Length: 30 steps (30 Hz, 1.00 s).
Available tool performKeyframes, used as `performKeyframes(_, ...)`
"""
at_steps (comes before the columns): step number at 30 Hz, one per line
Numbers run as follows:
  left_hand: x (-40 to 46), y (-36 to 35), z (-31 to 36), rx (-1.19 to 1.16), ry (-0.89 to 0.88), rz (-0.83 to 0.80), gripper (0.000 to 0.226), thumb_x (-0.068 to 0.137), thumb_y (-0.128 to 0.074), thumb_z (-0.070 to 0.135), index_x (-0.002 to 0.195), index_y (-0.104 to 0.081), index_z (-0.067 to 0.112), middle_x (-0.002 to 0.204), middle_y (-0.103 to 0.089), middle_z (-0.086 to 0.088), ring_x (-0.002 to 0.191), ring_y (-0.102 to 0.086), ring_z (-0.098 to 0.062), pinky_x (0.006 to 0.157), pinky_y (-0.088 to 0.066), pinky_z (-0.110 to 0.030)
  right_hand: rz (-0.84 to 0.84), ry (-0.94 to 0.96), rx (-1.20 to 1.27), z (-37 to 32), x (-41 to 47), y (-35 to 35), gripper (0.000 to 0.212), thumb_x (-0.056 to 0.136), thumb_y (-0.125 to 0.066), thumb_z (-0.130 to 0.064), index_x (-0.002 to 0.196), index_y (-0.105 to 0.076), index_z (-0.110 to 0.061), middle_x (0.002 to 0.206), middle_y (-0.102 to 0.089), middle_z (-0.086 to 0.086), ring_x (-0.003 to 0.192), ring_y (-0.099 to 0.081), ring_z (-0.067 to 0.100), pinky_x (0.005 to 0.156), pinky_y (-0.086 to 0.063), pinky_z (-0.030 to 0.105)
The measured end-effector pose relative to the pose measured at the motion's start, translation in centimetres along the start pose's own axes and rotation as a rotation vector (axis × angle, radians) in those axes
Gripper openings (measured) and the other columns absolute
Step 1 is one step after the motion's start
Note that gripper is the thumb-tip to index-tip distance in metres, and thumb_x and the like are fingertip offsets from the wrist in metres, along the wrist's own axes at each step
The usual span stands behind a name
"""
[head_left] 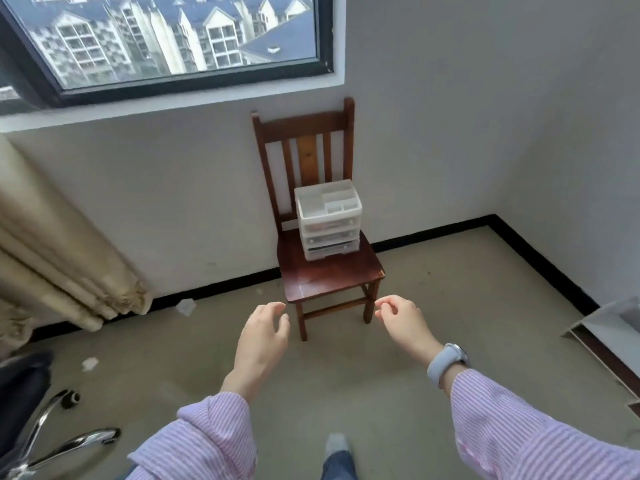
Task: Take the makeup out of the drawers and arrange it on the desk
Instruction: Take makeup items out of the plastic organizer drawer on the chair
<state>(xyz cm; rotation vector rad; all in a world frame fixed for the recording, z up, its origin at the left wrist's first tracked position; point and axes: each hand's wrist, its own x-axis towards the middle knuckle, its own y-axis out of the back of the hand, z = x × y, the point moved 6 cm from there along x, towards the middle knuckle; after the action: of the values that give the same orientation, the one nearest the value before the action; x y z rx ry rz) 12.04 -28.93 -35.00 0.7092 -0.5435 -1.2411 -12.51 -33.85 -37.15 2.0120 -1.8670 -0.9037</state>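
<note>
Both hands are held out in front of the person, above the floor and short of the chair, and neither touches anything. The left hand (265, 336) has its fingers loosely curved and spread, holding nothing. The right hand (398, 318) is likewise relaxed, fingers gently bent with the thumb near the forefinger, nothing between them; a pale watch (446, 363) sits on that wrist. Both arms wear pink-and-white striped sleeves (512, 420).

Just beyond the hands stands a dark wooden chair (325, 275) with a slatted back, set against the white wall. On the rear part of its seat rests a white plastic drawer organizer (327, 223), upright and square to the seat. Its open top tray is split into several compartments, a large one at the left and smaller ones at the right; whether anything lies in them cannot be made out. Below the tray are three shallow, translucent drawers, all pushed in. Faint dark and coloured shapes show through their fronts, too blurred to identify.

Around the chair: a greyish floor (346, 375) with scraps of white paper (186, 306), a beige curtain (59, 258) at the left, a window (166, 39) looking onto apartment blocks, and the chrome base of an office chair (65, 441) at the lower left.
</note>
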Motion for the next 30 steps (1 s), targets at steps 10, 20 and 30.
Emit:
performKeyframes(10,21.3,-7.3,2.3,0.055,0.001,-0.07,0.036,0.09,-0.049,0.009,0.125,-0.051,0.006,0.128,-0.049,-0.009,0.12,-0.045,-0.023,0.095,-0.027,-0.018,-0.014,-0.183,0.157,-0.8,21.6,-0.4,0.022,0.091,-0.04,-0.006,0.104,-0.058,-0.009,0.089,-0.063,0.009,0.092,-0.061,0.03,0.088,-0.047,0.036)
performKeyframes(20,37.9,-18.6,-2.6,0.137,0.072,-0.024,0.046,0.084,-0.055,0.004,0.13,-0.048,0.004,0.14,-0.04,-0.014,0.131,-0.035,-0.029,0.1,-0.037,-0.04,-0.15,-0.432,0.487,2.8,42.4,-8.7,0.033,0.094,-0.034,0.0,0.122,-0.048,-0.006,0.107,-0.06,0.01,0.092,-0.058,0.02,0.085,-0.049,0.035)
performKeyframes(30,45.7,-26.0,-7.9,0.473,-0.092,-0.194,0.061,0.08,-0.041,0.021,0.14,-0.032,0.011,0.149,-0.03,-0.013,0.14,-0.015,-0.032,0.102,-0.029,-0.059,-0.198,-0.881,1.289,4.5,52.2,-17.8,0.028,0.091,-0.027,0.005,0.093,-0.052,-0.006,0.094,-0.056,0.01,0.112,-0.051,0.025,0.104,-0.035,0.043)
